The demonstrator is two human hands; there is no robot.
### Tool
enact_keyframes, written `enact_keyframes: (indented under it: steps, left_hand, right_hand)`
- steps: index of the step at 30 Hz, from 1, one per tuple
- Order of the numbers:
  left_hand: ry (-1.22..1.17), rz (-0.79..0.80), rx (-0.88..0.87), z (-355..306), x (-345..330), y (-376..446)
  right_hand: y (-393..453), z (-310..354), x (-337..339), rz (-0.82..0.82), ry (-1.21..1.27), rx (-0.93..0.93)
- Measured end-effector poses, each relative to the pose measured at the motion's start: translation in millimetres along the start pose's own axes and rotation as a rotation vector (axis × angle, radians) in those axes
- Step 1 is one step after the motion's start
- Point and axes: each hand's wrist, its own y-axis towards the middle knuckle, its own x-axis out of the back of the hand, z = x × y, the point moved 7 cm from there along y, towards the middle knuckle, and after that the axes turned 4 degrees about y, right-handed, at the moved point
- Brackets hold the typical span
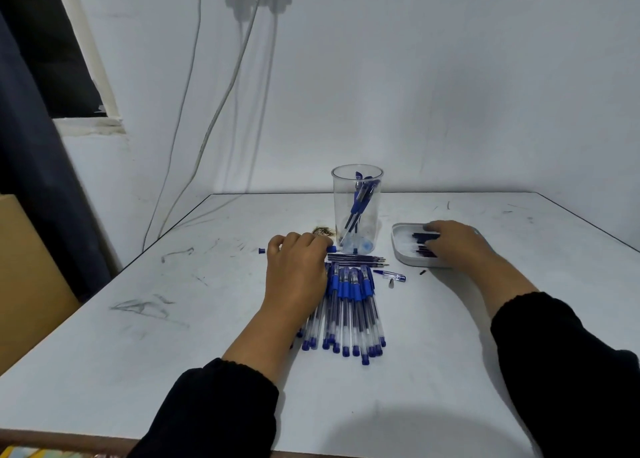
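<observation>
Left hand (298,267): palm down, knuckles up, fingers curled forward and downward, tips hidden under hand; grasp not discernible. Left forearm (263,333): bare, extended forward from lower centre, black sleeve (214,409) ending above wrist. Right hand (457,246): palm down, farther forward, well apart from left, fingers loosely bent and pointing left, thumb leading. Right forearm (505,284): bare, angled inward, black cuff (530,312) at mid-forearm.
</observation>
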Motion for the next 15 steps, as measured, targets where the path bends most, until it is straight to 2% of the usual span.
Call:
enact_keyframes:
  steps: [2,4,15]
  left_hand:
    - [-0.002,-0.004,-0.003,-0.2,-0.3,-0.3]
    - [-0.006,-0.007,-0.008,-0.2,-0.4,-0.3]
    - [-0.016,-0.028,-0.023,-0.8,-0.6,-1.2]
  right_hand:
    - [0.7,2.2,-0.5,0.135,-0.09,-0.019]
    - [3.2,5.5,-1.4,0.188,-0.138,-0.016]
    - [4.7,5.3,-4.0,0.077,-0.141,0.022]
